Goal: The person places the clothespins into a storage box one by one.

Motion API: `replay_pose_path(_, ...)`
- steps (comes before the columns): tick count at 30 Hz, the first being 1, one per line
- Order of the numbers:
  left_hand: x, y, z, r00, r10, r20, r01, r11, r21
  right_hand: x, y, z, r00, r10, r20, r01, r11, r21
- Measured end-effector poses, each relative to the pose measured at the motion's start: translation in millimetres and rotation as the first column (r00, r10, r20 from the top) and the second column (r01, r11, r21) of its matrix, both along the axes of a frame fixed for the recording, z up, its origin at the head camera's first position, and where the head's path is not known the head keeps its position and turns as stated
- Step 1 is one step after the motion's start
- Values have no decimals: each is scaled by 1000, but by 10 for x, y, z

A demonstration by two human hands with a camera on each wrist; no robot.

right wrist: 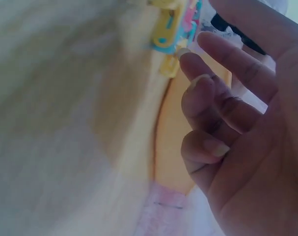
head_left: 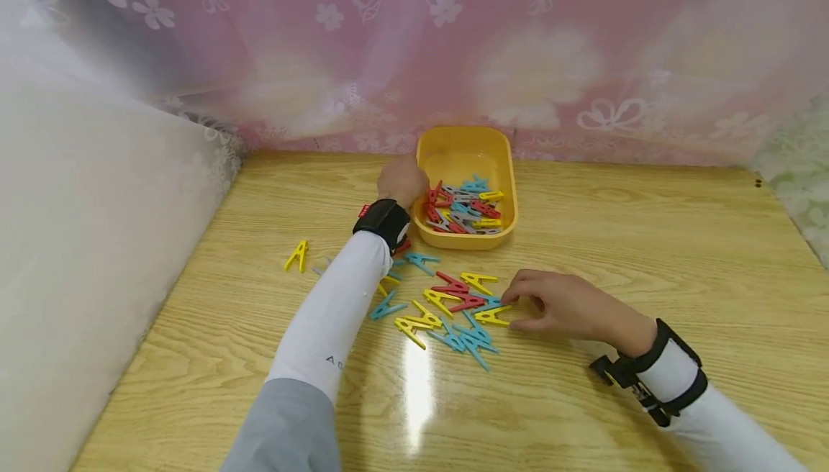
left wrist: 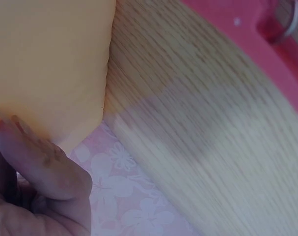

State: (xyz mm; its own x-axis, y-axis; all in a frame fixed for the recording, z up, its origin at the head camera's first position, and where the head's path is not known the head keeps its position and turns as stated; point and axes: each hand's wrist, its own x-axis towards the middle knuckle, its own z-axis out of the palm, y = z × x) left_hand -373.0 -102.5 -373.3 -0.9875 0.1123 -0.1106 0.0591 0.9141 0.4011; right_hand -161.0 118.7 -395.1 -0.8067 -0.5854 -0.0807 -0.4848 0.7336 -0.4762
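A yellow plastic basket stands at the back of the table, with red, grey, blue and yellow clothespins heaped in its near half. My left hand grips its left side. In the left wrist view, the thumb lies against the basket wall. My right hand is at the right edge of a loose spread of clothespins, thumb and fingers parted around the end of a yellow clothespin. A blue clothespin lies just behind that one. The right wrist view shows the fingers bent, holding nothing.
Several blue, yellow and red clothespins lie scattered in front of the basket, some partly hidden by the left forearm. A lone yellow clothespin lies farther left. A pink flowered curtain hangs behind the table.
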Motion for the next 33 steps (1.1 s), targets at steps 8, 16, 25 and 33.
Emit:
replay_pose_path(8,15,-22,20,1000,5,-3,-5,1000,-4,51,-28,-68,1000,-14,-19,15,1000,26)
replay_pose_path(16,20,-28,21,1000,7,-6,-7,1000,-7,64,-76,-89,999,-41,-29,43,998,54)
replay_pose_path(25,7,-25,8,1000,-1,-7,1,1000,-1,84,-83,-113,998,-48,-31,50,998,47)
replay_pose_path(33,14,-14,10,1000,-5,-8,5,1000,1,46,74,-34,996,-87,0,87,994,-73)
